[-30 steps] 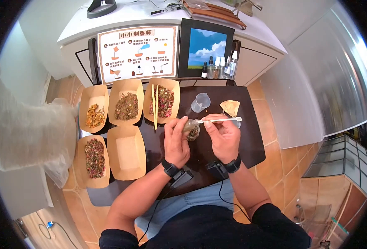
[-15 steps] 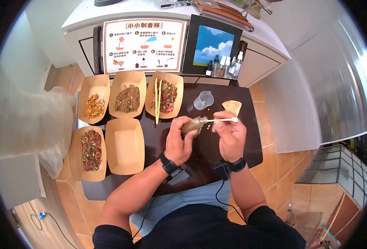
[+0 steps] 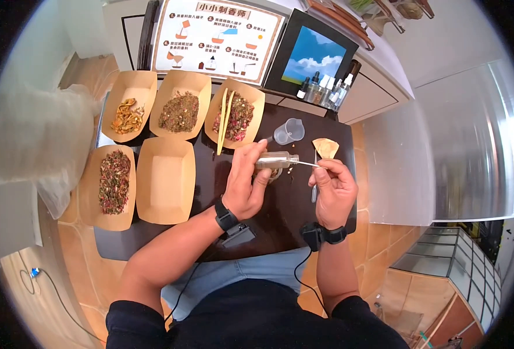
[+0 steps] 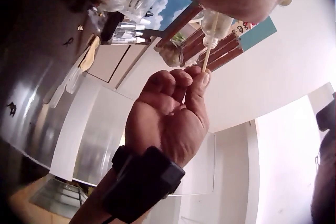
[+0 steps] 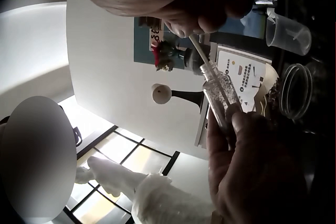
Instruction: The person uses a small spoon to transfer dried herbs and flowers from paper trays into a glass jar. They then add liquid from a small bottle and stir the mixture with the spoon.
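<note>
My left hand [image 3: 242,186] grips a small glass bottle [image 3: 273,159], tipped on its side with its mouth to the right. A thin pale stick [image 3: 304,163] runs through the bottle's neck, and my right hand [image 3: 335,195] pinches its outer end between thumb and fingers. In the right wrist view the stick [image 5: 201,51] reaches deep into the clear bottle [image 5: 219,90], which has pale specks on its walls. Below the bottle stands an open glass jar [image 5: 296,91], mostly hidden by the left hand in the head view.
Paper trays [image 3: 166,186] stand on the left of the dark table, several holding dried plants; yellow tweezers [image 3: 225,119] lie across one. A plastic measuring cup [image 3: 289,131], folded filter paper [image 3: 325,148] and plastic dropper [image 3: 314,193] are at right. Small bottles [image 3: 325,91] stand at the back.
The right hand has moved from the bottle's neck out to the stick's far end, and the stick has gone deeper into the bottle. The head view has shifted.
</note>
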Motion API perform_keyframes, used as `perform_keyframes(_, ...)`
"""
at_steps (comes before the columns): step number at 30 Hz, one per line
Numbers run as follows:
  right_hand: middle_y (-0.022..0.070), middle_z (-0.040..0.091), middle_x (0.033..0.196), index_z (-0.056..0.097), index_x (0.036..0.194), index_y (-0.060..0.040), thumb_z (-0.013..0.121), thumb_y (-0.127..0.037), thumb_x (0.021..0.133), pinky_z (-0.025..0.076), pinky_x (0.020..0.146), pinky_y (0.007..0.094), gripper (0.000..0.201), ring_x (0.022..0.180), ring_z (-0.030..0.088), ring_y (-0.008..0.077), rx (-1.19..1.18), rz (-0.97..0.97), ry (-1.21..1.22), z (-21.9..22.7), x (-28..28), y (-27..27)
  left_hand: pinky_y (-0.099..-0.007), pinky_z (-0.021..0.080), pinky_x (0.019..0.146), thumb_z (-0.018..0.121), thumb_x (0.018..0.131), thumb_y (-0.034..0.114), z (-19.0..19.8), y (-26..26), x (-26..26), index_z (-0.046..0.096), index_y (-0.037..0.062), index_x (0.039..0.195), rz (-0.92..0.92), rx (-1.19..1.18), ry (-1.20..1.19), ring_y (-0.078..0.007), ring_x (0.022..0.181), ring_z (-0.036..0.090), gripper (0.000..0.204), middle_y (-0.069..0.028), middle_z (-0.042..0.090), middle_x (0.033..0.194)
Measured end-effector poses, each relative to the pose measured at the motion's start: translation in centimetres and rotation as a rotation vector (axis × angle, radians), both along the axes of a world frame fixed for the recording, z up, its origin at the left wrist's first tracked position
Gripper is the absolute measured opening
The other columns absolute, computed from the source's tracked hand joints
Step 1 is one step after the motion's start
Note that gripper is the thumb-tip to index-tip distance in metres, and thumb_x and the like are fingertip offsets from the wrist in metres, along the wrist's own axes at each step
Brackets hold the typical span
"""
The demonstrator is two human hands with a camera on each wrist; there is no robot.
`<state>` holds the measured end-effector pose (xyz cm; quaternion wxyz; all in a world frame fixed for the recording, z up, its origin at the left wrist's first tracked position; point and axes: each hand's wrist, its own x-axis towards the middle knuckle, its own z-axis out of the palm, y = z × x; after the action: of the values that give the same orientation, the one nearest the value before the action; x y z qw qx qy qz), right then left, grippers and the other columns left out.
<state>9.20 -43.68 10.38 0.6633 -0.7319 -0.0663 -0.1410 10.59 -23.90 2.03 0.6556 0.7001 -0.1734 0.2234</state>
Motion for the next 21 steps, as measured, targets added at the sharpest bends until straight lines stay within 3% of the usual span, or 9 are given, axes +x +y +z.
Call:
perform_keyframes(1, 0.0093, 0.07, 0.11, 0.072, 0.117, 0.006, 0.074, -0.002, 0.103, 0.057, 0.074, 0.0272, 0.015, 0.083, 0.068, 0.012, -0.006, 0.001, -0.016, 0.2, 0.0, 0.0, -0.0412, 0.047, 0.109, 0.061, 0.11, 0.013, -0.7, -0.2, -0.1, 0.044, -0.0054, 0.155, -0.076, -0.113, 0.068, -0.0301, 0.12, 0.059, 0.051, -0.0198, 0.055, 0.134)
perform_keyframes(5, 0.0095, 0.071, 0.106, 0.071, 0.117, 0.0055, 0.073, -0.002, 0.104, 0.058, 0.075, 0.0277, 0.015, 0.084, 0.069, 0.0127, 0.014, 0.012, -0.004, 0.4, -0.2, -0.2, -0.0376, 0.049, 0.108, 0.057, 0.114, 0.018, -1.7, -0.5, -0.3, 0.041, -0.0051, 0.157, -0.129, -0.15, 0.103, -0.0237, 0.121, 0.061, 0.051, -0.0166, 0.057, 0.134)
perform_keyframes(9, 0.0102, 0.073, 0.1, 0.068, 0.119, 0.0051, 0.072, -0.003, 0.105, 0.059, 0.076, 0.028, 0.016, 0.084, 0.07, 0.0132, 0.051, 0.009, 0.019, 0.6, -0.6, -0.1, -0.0377, 0.051, 0.105, 0.057, 0.114, 0.019, -0.8, -0.3, -0.6, 0.042, -0.0049, 0.157, -0.144, -0.148, 0.156, -0.0236, 0.119, 0.064, 0.051, -0.0175, 0.06, 0.135)
perform_keyframes(11, 0.0105, 0.073, 0.099, 0.068, 0.119, 0.005, 0.072, -0.003, 0.105, 0.059, 0.076, 0.0279, 0.017, 0.083, 0.07, 0.0133, 0.074, 0.011, 0.024, 0.8, -0.8, 0.0, -0.039, 0.054, 0.097, 0.06, 0.112, 0.019, -0.6, -0.5, -0.6, 0.046, -0.001, 0.155, -0.131, -0.203, 0.136, -0.0312, 0.111, 0.068, 0.049, -0.0205, 0.063, 0.129)
perform_keyframes(15, 0.0115, 0.074, 0.099, 0.067, 0.12, 0.005, 0.072, -0.004, 0.105, 0.059, 0.076, 0.0283, 0.018, 0.082, 0.071, 0.0149, 0.123, 0.022, 0.046, 0.9, -1.1, 0.2, -0.0389, 0.055, 0.097, 0.061, 0.113, 0.026, -0.1, -0.3, -1.0, 0.05, -0.0008, 0.152, -0.176, -0.234, 0.216, -0.031, 0.111, 0.071, 0.048, -0.0196, 0.067, 0.126)
perform_keyframes(17, 0.0117, 0.074, 0.098, 0.067, 0.12, 0.0049, 0.072, -0.004, 0.105, 0.059, 0.076, 0.0285, 0.018, 0.082, 0.071, 0.0156, 0.147, 0.021, 0.051, 0.8, -1.2, 0.2, -0.0347, 0.054, 0.097, 0.054, 0.116, 0.037, -0.1, -0.2, -1.1, 0.049, -0.0035, 0.149, -0.206, -0.196, 0.204, -0.02, 0.108, 0.067, 0.053, -0.014, 0.07, 0.124)
perform_keyframes(18, 0.0123, 0.075, 0.099, 0.067, 0.12, 0.0048, 0.072, -0.004, 0.105, 0.059, 0.076, 0.0287, 0.018, 0.082, 0.071, 0.016, 0.168, 0.029, 0.054, 0.8, -1.3, 0.2, -0.0347, 0.054, 0.097, 0.054, 0.116, 0.037, -0.2, -0.2, -1.1, 0.049, -0.0035, 0.149, -0.207, -0.196, 0.207, -0.02, 0.108, 0.067, 0.053, -0.014, 0.07, 0.124)
perform_keyframes(20, 0.0129, 0.075, 0.099, 0.067, 0.12, 0.0048, 0.072, -0.004, 0.105, 0.059, 0.076, 0.029, 0.018, 0.081, 0.071, 0.0165, 0.189, 0.036, 0.059, 0.7, -1.4, 0.0, -0.0385, 0.056, 0.091, 0.059, 0.113, 0.04, -0.3, -0.2, -1.0, 0.057, 0.0003, 0.137, -0.168, -0.199, 0.137, -0.0313, 0.102, 0.072, 0.046, -0.0173, 0.07, 0.118)
perform_keyframes(21, 0.0138, 0.076, 0.1, 0.067, 0.119, 0.0046, 0.073, -0.005, 0.105, 0.059, 0.076, 0.0291, 0.019, 0.081, 0.072, 0.0168, 0.195, 0.054, 0.061, 0.5, -1.4, -0.2, -0.0385, 0.056, 0.091, 0.059, 0.113, 0.04, -0.5, -0.2, -0.9, 0.057, 0.0003, 0.137, -0.17, -0.199, 0.139, -0.0313, 0.102, 0.072, 0.046, -0.0173, 0.07, 0.118)
